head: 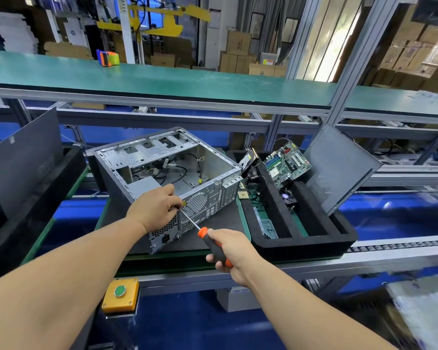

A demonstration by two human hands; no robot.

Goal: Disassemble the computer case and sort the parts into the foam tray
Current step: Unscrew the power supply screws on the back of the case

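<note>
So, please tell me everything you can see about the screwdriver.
The screwdriver has a thick handle, orange and black, and a thin bare metal shaft. The right hand grips the handle; the shaft slants up and left to the rear panel of the computer case, where the left hand pinches around its tip. The tip itself is hidden by those fingers.

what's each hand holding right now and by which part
The right hand grips the screwdriver by its orange-and-black handle. The left hand pinches the screwdriver's metal shaft near the tip, against the rear panel of the computer case.
</note>
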